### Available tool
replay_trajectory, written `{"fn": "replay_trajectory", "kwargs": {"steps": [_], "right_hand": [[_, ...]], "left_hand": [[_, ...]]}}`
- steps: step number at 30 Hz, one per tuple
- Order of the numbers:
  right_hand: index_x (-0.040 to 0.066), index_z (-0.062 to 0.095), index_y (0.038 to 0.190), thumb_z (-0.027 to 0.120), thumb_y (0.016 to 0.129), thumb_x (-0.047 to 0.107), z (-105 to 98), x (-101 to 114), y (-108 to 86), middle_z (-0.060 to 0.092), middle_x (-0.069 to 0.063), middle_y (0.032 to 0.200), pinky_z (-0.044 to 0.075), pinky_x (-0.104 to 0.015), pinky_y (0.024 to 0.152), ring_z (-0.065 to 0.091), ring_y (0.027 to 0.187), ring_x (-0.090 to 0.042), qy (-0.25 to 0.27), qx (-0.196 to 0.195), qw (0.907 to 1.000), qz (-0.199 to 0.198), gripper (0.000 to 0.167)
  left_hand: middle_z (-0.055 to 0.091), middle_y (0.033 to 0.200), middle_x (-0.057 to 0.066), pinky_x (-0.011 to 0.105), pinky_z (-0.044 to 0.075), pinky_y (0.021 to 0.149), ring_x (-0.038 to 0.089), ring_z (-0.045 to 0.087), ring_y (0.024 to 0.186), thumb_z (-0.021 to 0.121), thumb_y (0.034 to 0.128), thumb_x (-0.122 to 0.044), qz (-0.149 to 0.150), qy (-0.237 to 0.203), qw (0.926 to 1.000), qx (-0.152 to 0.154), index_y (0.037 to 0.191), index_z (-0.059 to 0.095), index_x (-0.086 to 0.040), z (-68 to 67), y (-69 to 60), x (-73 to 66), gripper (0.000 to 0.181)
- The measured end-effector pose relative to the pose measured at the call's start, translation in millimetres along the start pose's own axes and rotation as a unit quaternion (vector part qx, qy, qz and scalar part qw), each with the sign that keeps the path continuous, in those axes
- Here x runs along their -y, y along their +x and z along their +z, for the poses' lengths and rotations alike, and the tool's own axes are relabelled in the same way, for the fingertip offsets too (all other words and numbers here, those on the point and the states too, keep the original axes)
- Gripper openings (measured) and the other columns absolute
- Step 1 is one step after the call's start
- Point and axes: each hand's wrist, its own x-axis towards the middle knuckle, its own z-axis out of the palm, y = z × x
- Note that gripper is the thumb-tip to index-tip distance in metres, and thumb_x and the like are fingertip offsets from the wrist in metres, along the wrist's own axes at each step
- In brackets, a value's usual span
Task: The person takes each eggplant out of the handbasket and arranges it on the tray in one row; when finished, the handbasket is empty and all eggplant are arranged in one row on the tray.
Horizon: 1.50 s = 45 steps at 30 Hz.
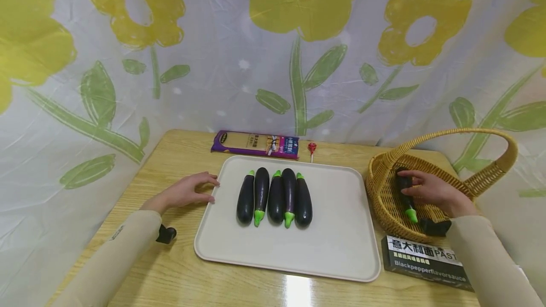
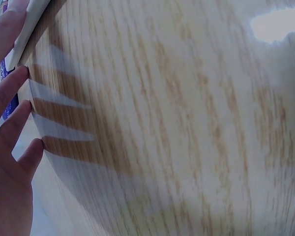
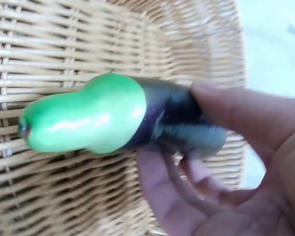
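My right hand (image 1: 435, 194) reaches into the wicker basket (image 1: 384, 214) and grips a dark purple eggplant (image 1: 407, 202) by its body. In the right wrist view, the thumb lies on one side of that eggplant and fingers on the other, with its green stem end (image 3: 88, 118) pointing away from the palm. Several eggplants (image 1: 276, 200) lie side by side on the white tray (image 1: 341, 231), their green ends facing alternate ways. By the tray's left edge, my left hand (image 1: 185, 192) holds nothing, its fingers loosely spread; contact with the rim is hard to tell.
Behind the tray lie a purple pasta packet (image 1: 256, 144) and a red lollipop (image 1: 312, 148). A black sauce box (image 1: 426, 262) sits in front of the basket. The basket's tall handle (image 1: 460, 131) arches over it. A flowered curtain (image 1: 204, 84) hangs behind the wooden table (image 1: 179, 269).
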Motion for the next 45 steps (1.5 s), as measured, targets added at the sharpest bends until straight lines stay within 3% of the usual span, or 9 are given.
{"fn": "replay_trajectory", "kwargs": {"steps": [6,13,19,23,30,34,38,41,45], "right_hand": [[-0.007,0.027,0.148,0.062,0.097,0.012,-2.0,20.9,-19.3,0.043,-0.039,0.126,0.058,-0.032,0.077,0.063,0.095,-0.024,-0.011,-0.025,0.9995,-0.016,0.065],[0.0,0.038,0.146,0.066,0.096,0.023,11.0,48.5,-54.6,0.04,-0.037,0.131,0.056,-0.03,0.074,0.065,0.099,-0.032,-0.092,-0.047,0.9913,-0.082,0.062],[0.001,0.041,0.143,0.066,0.095,0.015,28.7,63.9,-77.7,0.041,-0.034,0.135,0.056,-0.028,0.075,0.068,0.098,-0.024,-0.041,-0.012,0.9895,-0.138,0.056],[0.003,0.043,0.141,0.067,0.094,0.012,37.8,69.5,-90.4,0.037,-0.031,0.139,0.058,-0.033,0.075,0.066,0.103,-0.014,-0.013,0.017,0.9883,-0.151,0.054],[0.015,0.046,0.142,0.068,0.093,0.018,51.1,78.8,-107.1,0.035,-0.009,0.143,0.057,-0.03,0.074,0.06,0.106,-0.005,-0.047,0.05,0.9837,-0.166,0.054],[0.018,0.047,0.142,0.068,0.093,0.017,61.3,88.1,-108.0,0.041,-0.005,0.135,0.056,-0.028,0.072,0.062,0.1,-0.012,-0.071,0.056,0.9746,-0.205,0.053],[0.023,0.05,0.14,0.07,0.092,0.025,75.2,100.4,-98.3,0.044,-0.013,0.135,0.055,-0.028,0.076,0.062,0.104,-0.02,-0.109,0.041,0.9707,-0.21,0.051],[0.026,0.051,0.139,0.07,0.092,0.029,87.8,106.0,-83.8,0.044,-0.016,0.138,0.055,-0.03,0.077,0.061,0.109,-0.028,-0.104,0.032,0.9776,-0.18,0.051],[0.018,0.05,0.14,0.069,0.093,0.021,105.7,104.1,-56.9,0.045,-0.022,0.139,0.055,-0.032,0.076,0.062,0.11,-0.031,-0.049,0.046,0.9854,-0.156,0.051]], "left_hand": [[0.047,0.146,0.015,0.061,0.02,0.114,0.044,0.023,0.143,0.075,0.0862,-0.038,-0.001,-0.006,1.0,-0.004,0.127,0.063,-0.017,0.4,-0.5,3.3,0.048],[0.048,0.145,0.015,0.061,0.021,0.114,0.044,0.025,0.142,0.074,0.0872,-0.038,0.008,-0.003,0.9999,-0.008,0.127,0.063,-0.016,1.0,-3.4,2.8,0.047],[0.049,0.144,0.017,0.063,0.021,0.113,0.046,0.025,0.141,0.073,0.0886,-0.034,0.023,0.0,0.9997,-0.014,0.127,0.063,-0.013,1.2,-4.8,2.8,0.045],[0.05,0.143,0.019,0.065,0.02,0.111,0.049,0.027,0.139,0.073,0.0884,-0.032,0.032,0.009,0.9993,-0.02,0.127,0.063,-0.011,1.2,-4.8,3.2,0.045],[0.048,0.145,0.017,0.063,0.019,0.113,0.046,0.024,0.142,0.074,0.0879,-0.034,0.017,-0.009,0.9997,-0.013,0.128,0.063,-0.013,0.6,-3.1,2.9,0.046],[0.048,0.145,0.017,0.062,0.019,0.113,0.046,0.024,0.142,0.074,0.0877,-0.033,0.017,-0.012,0.9997,-0.012,0.127,0.063,-0.013,0.5,-2.5,2.0,0.045],[0.047,0.145,0.017,0.063,0.019,0.113,0.046,0.024,0.142,0.074,0.0878,-0.033,0.015,-0.012,0.9997,-0.012,0.126,0.063,-0.013,0.5,-2.4,2.3,0.045],[0.047,0.146,0.017,0.062,0.019,0.113,0.045,0.023,0.142,0.074,0.0879,-0.034,0.012,-0.013,0.9998,-0.011,0.127,0.063,-0.014,0.7,-2.0,3.0,0.045],[0.047,0.146,0.016,0.062,0.019,0.114,0.045,0.023,0.142,0.074,0.0876,-0.036,0.014,-0.012,0.9998,-0.01,0.126,0.064,-0.016,1.5,0.0,4.2,0.045]]}}
